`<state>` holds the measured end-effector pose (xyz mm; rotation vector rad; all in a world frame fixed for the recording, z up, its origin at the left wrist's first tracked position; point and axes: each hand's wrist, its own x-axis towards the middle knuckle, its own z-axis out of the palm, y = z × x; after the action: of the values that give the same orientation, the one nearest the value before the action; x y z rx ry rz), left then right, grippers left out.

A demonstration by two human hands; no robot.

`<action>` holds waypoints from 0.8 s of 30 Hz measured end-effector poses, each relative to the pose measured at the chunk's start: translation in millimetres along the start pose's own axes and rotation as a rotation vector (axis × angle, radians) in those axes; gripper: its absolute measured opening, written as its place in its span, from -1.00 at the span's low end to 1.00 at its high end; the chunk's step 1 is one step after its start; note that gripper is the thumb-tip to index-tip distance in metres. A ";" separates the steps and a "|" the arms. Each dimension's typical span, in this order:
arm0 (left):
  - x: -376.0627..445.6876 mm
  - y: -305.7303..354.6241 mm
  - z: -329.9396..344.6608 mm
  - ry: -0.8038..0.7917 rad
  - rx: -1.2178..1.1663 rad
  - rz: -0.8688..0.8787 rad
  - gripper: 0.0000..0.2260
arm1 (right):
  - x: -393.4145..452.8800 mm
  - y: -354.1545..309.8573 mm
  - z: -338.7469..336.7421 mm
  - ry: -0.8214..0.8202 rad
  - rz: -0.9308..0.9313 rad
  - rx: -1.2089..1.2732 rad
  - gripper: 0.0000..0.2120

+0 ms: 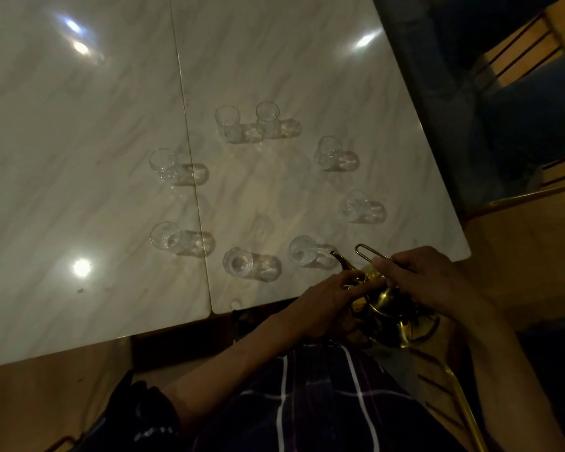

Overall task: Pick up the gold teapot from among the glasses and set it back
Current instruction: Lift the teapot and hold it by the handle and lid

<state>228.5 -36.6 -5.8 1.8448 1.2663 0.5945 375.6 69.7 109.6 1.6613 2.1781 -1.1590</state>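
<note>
Head view, and the gold teapot [390, 305] is up off the marble table [274, 60], held out past its near edge, close to the person's body. Right hand [428, 278] is wrapped around the wire handle [371, 252], fingers curled tight on it. Left hand [327, 305] is steadying the pot at the spout [341, 261] side, fingers pressed against the body. Eight clear glasses [237, 262] stand in a ring on the table, and the middle of that ring sits bare. So the pick-up looks done, I'd say. What's left is the return: carry it over the nearest glasses and set it down in the centre without clipping a rim
</note>
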 end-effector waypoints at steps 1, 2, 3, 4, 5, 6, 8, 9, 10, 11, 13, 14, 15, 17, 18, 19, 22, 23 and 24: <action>0.1 -0.1 -0.1 0.002 -0.001 0.000 -0.34 | -0.1 -0.5 0.2 0.000 -0.001 0.001 -0.53; 0.2 -0.3 0.5 0.007 0.002 0.002 -0.34 | -0.3 -0.8 0.5 0.001 -0.003 -0.002 -0.53; 0.4 -0.4 1.0 0.009 0.004 0.001 -0.34 | -0.5 -1.3 0.7 0.002 -0.005 -0.006 -0.53; 0.7 -0.7 1.6 0.008 0.005 0.000 -0.34 | -0.7 -1.5 0.9 0.003 -0.008 -0.010 -0.52; 0.8 -1.0 1.6 0.006 0.004 0.001 -0.33 | -1.1 -1.9 0.8 0.002 -0.011 -0.011 -0.52; 0.6 -0.8 1.1 0.004 -0.001 0.002 -0.32 | -1.3 -2.0 0.5 0.000 -0.014 -0.010 -0.52; -0.2 -0.9 -0.4 0.009 -0.005 0.002 -0.32 | -1.3 -2.3 -0.4 -0.002 -0.020 -0.018 -0.51; -0.7 -1.2 -0.7 0.013 -0.004 0.003 -0.33 | -1.1 -3.0 -0.8 -0.003 -0.024 -0.022 -0.51; -1.0 -1.6 -0.8 0.016 -0.004 0.004 -0.33 | -0.9 -3.3 -0.9 -0.003 -0.027 -0.023 -0.52; -0.8 -2.5 -0.4 0.016 -0.004 0.005 -0.33 | -0.5 -3.3 -1.1 -0.002 -0.030 -0.021 -0.52; -0.2 -5.0 1.5 0.011 0.009 0.005 -0.30 | -0.1 -3.1 -1.1 0.000 -0.040 -0.027 -0.52; 0.1 -6.0 2.0 0.012 0.021 0.006 -0.28 | 0.3 -2.7 -0.9 0.000 -0.045 -0.034 -0.51; 0.2 -6.3 2.3 0.016 0.028 0.005 -0.29 | 0.8 -2.1 -0.7 0.003 -0.049 -0.039 -0.51; 0.4 -5.5 1.9 0.030 0.016 -0.002 -0.30 | 2.1 0.1 0.2 0.013 -0.052 -0.046 -0.51; 0.4 -4.7 1.3 0.034 0.010 -0.003 -0.31 | 2.9 0.6 0.3 0.015 -0.050 -0.049 -0.51; 0.3 -3.9 0.5 0.038 0.005 -0.003 -0.31 | 3.1 0.6 0.5 0.014 -0.049 -0.050 -0.51; -0.6 -4.2 0.4 0.037 0.002 0.001 -0.32 | 3.4 0.4 0.5 0.009 -0.050 -0.041 -0.51; -0.9 -4.2 0.3 0.035 0.006 0.001 -0.32 | 3.3 0.5 0.3 0.008 -0.048 -0.036 -0.51; -1.2 -4.6 0.4 0.033 0.010 -0.001 -0.31 | 3.1 0.5 0.2 0.009 -0.047 -0.034 -0.51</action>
<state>225.9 -37.1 -9.8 1.8496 1.2938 0.6221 374.9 71.9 107.5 1.6125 2.2412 -1.1221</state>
